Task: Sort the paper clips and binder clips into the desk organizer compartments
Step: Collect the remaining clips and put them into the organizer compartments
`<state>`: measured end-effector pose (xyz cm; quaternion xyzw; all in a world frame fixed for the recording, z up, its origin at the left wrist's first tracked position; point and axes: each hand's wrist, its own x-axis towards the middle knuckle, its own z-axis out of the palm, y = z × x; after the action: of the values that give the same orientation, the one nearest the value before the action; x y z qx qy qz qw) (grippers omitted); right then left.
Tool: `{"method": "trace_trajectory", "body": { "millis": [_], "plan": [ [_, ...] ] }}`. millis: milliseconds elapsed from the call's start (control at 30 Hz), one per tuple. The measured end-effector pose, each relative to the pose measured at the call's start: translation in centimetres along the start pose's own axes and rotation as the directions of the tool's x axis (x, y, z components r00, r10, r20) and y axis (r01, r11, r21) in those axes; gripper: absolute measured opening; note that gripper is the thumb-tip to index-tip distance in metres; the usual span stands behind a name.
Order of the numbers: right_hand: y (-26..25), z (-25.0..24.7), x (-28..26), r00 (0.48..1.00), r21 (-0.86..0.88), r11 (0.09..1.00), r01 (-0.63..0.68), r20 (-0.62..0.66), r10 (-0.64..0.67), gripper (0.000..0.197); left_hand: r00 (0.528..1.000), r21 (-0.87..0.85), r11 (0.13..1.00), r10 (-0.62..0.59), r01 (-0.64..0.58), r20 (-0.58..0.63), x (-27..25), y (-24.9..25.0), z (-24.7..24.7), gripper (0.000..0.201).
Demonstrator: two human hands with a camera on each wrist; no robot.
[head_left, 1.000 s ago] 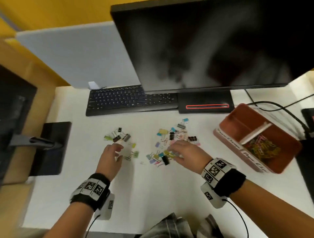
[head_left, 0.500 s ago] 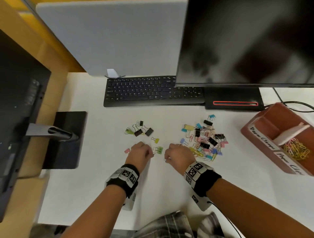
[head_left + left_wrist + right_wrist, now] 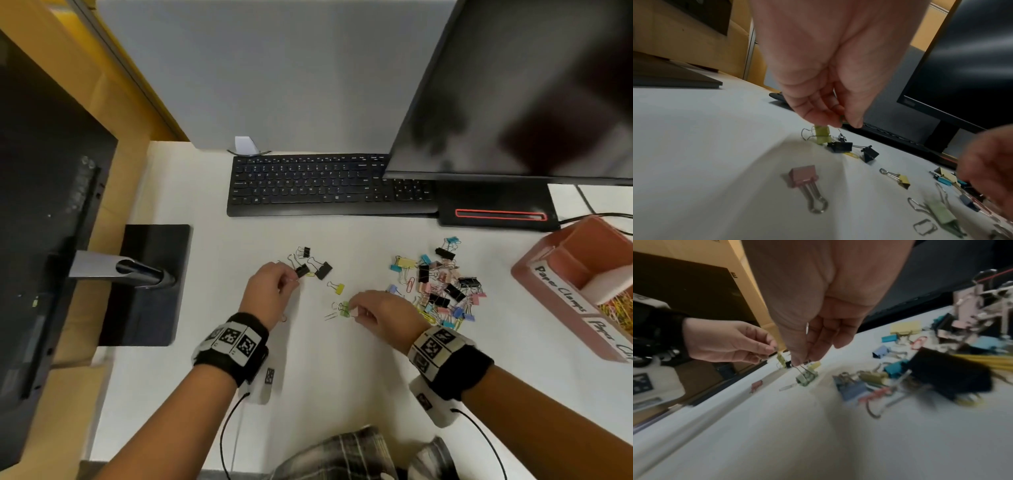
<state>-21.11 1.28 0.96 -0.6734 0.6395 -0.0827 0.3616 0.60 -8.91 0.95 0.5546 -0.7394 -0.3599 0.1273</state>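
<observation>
My left hand (image 3: 293,278) pinches an olive-green binder clip (image 3: 822,135) by its top, just off the white desk (image 3: 342,383), beside three black binder clips (image 3: 318,269). My right hand (image 3: 354,313) pinches the wire handle of a light green binder clip (image 3: 344,308), which touches the desk. A yellow binder clip (image 3: 339,288) lies between the hands. A pink binder clip (image 3: 803,175) lies under my left wrist. The mixed pile of clips (image 3: 442,284) sits right of my right hand. The brown desk organizer (image 3: 561,263) stands at the right edge, with paper clips (image 3: 616,308) in its nearer compartment.
A black keyboard (image 3: 325,185) and a monitor (image 3: 513,89) on its base (image 3: 496,212) stand behind the clips. A second monitor's base (image 3: 150,284) is at the left. A loose silver paper clip (image 3: 329,317) lies by the green clip. Cables run behind the organizer.
My left hand has reached forward to the black clips and lifted the olive-green clip. My right hand has moved to the light green clip and pinched its handle. The view shifted slightly.
</observation>
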Motion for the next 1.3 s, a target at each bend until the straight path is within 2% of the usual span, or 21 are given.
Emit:
{"method": "trace_trajectory", "body": {
  "millis": [100, 167, 200, 267, 367, 467, 600, 667, 767, 834, 900, 1000, 1067, 1134, 1167, 1234, 1301],
  "plan": [
    [-2.0, 0.2, 1.0, 0.991, 0.001, 0.998, 0.061, 0.116, -0.061, 0.031, 1.0, -0.013, 1.0, -0.011, 0.011, 0.0, 0.2, -0.2, 0.1, 0.023],
    [-3.3, 1.2, 1.8, 0.971, -0.102, 0.991, 0.083, 0.232, -0.057, 0.039, 0.998, 0.01, 1.0, 0.008, -0.009, 0.066, 0.4, -0.1, 0.6, 0.039],
    [-3.6, 1.8, 2.2, 0.966, -0.163, 0.983, 0.085, 0.254, -0.041, 0.041, 0.993, 0.048, 0.999, 0.013, -0.019, 0.117, 0.6, -0.1, 1.1, 0.044],
    [-3.6, 2.6, 3.0, 0.976, -0.277, 0.959, 0.064, 0.217, -0.002, 0.038, 0.978, 0.146, 0.989, -0.013, -0.018, 0.207, 0.8, -0.4, 1.8, 0.05],
    [-2.6, 3.0, 3.4, 0.983, -0.329, 0.944, 0.034, 0.184, 0.028, 0.031, 0.983, 0.15, 0.989, -0.034, 0.006, 0.183, 0.4, -1.7, 2.1, 0.044],
    [-1.6, 3.4, 3.5, 0.989, -0.276, 0.959, 0.058, 0.146, -0.018, 0.021, 0.993, 0.111, 0.993, -0.049, 0.037, 0.104, -0.3, -2.8, 1.4, 0.028],
    [-1.2, 3.0, 3.3, 0.996, -0.148, 0.989, 0.027, 0.092, -0.014, 0.018, 0.991, 0.028, 0.995, -0.102, 0.1, 0.087, -1.0, -3.6, 0.0, 0.022],
    [-1.2, 2.9, 3.2, 0.996, -0.141, 0.989, 0.039, 0.088, -0.027, 0.017, 0.993, -0.009, 0.995, -0.101, 0.102, 0.059, -1.0, -3.4, -0.6, 0.02],
    [-1.1, 3.0, 2.9, 0.992, -0.14, 0.99, 0.028, 0.122, -0.011, 0.016, 0.999, 0.041, 0.998, -0.042, 0.041, 0.013, -0.7, -2.1, -0.7, 0.015],
    [-1.0, 3.0, 2.6, 0.993, -0.094, 0.996, -0.001, 0.119, 0.013, 0.018, 1.0, 0.064, 0.998, 0.001, -0.001, 0.0, -0.1, -0.9, -0.1, 0.018],
    [-1.0, 3.0, 2.4, 0.993, -0.063, 0.998, -0.016, 0.112, 0.023, 0.022, 1.0, 0.076, 0.997, -0.018, 0.017, 0.008, 1.0, 0.2, 0.7, 0.029],
    [-0.5, 2.8, 2.1, 0.99, -0.071, 0.997, -0.016, 0.141, 0.026, 0.024, 0.995, 0.176, 0.984, -0.052, 0.037, 0.082, 3.2, 1.6, 1.7, 0.024],
    [-0.1, 2.5, 1.9, 0.989, -0.058, 0.998, -0.023, 0.142, 0.031, 0.023, 0.981, 0.269, 0.963, -0.057, 0.006, 0.184, 4.5, 2.0, 2.3, 0.023],
    [0.4, 2.3, 1.7, 0.99, -0.03, 0.999, -0.031, 0.139, 0.035, 0.022, 0.952, 0.267, 0.963, -0.045, -0.039, 0.301, 5.5, 2.4, 2.4, 0.037],
    [0.6, 2.2, 1.6, 0.99, -0.019, 0.999, -0.035, 0.135, 0.037, 0.021, 0.948, 0.231, 0.972, -0.026, -0.051, 0.317, 5.7, 2.7, 2.3, 0.048],
    [0.9, 2.1, 1.5, 0.992, -0.007, 0.999, -0.037, 0.117, 0.037, 0.021, 0.975, 0.101, 0.995, -0.012, -0.011, 0.22, 5.5, 2.8, 2.0, 0.057],
    [1.0, 1.9, 1.3, 0.993, -0.008, 0.999, -0.033, 0.109, 0.034, 0.02, 0.995, -0.005, 0.997, -0.081, 0.082, 0.064, 4.9, 2.3, 1.6, 0.043]
  ]
}}
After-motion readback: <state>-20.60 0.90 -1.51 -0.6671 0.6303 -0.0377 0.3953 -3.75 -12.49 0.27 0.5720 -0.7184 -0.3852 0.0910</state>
